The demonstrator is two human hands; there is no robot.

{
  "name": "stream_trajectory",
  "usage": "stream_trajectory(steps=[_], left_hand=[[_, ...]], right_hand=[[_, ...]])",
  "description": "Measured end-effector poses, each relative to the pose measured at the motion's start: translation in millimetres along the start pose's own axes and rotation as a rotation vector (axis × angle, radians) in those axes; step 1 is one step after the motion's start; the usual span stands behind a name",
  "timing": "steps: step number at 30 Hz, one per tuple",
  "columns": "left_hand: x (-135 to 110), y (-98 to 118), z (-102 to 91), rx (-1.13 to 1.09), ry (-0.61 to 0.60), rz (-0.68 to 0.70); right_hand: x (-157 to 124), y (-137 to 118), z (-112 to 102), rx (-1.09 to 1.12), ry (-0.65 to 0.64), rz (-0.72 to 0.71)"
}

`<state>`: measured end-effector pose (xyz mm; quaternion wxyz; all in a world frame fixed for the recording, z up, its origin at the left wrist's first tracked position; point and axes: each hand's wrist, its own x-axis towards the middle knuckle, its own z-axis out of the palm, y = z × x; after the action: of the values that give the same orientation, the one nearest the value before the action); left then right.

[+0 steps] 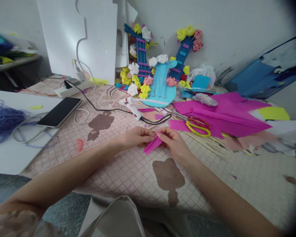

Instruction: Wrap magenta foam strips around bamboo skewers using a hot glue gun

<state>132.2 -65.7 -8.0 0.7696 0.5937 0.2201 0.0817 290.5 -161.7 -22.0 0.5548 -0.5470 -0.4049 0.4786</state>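
A small folded strip of magenta crepe paper (pixel 153 146) is held between my two hands above the table's near middle. My left hand (pixel 138 137) pinches its upper left edge with thumb and fingers. On the other side, my right hand (pixel 172 140) grips the top end between thumb and forefinger, and the strip's lower end hangs free. Just beyond the hands lies a white hot glue gun (pixel 133 108) with a black cord. Scissors with yellow and red handles (pixel 198 128) rest to the right, beside large magenta paper sheets (pixel 219 113).
Thin wooden sticks (pixel 207 144) lie right of my hands. Blue guitar shapes with paper flowers (pixel 162 82) stand against the wall. At left are a phone (pixel 59 112), a power strip (pixel 72 89), purple yarn (pixel 5 121) and a white board (pixel 19 158). Cords cross the table.
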Motion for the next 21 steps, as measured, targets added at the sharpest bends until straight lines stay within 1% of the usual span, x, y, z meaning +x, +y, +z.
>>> stream_trajectory(steps=[3,8,11,14,16,19,21], left_hand=[[0.6,-1.0,0.3,0.046,-0.008,0.018],[4.2,-5.5,-2.0,0.141,0.047,0.077],[4.3,-5.9,-2.5,0.179,0.047,0.085],[2.6,-4.2,-0.8,0.184,0.051,0.097],[1.8,-3.2,0.8,0.168,0.081,0.098],[1.7,-2.9,1.4,0.131,0.134,0.093],[2.0,-2.8,0.2,0.117,0.143,0.079]], right_hand=[[0.2,1.3,0.0,-0.015,0.005,-0.012],[0.4,1.4,1.4,0.0,0.021,0.004],[0.8,2.1,2.1,0.013,0.016,0.009],[0.9,1.9,3.1,0.024,0.03,0.019],[1.0,1.7,3.5,0.04,0.034,0.025],[1.5,2.6,2.7,0.057,0.009,0.026],[2.1,4.1,1.6,0.048,-0.015,0.02]])
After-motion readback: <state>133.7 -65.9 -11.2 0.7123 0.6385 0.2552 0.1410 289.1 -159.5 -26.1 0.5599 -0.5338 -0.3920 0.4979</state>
